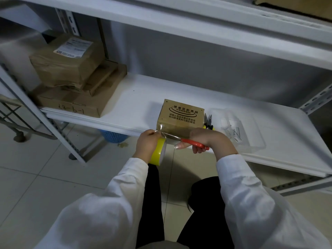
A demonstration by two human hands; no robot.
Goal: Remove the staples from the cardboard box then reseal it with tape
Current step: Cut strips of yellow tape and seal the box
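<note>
Cardboard box (181, 114) at centre frame, near the front edge of a white shelf (143, 97). Left hand (146, 142): grip clamped on a yellow tape roll (157, 153), with clear tape stretched to the box. Right hand (206, 139): grip clamped on red-handled scissors (194, 143), blades at the tape. Pliers (208, 122) lie just right of the box.

Stacked parcels (71, 78) sit left on the white shelf (143, 97), a blue basket (112, 136) beneath.
</note>
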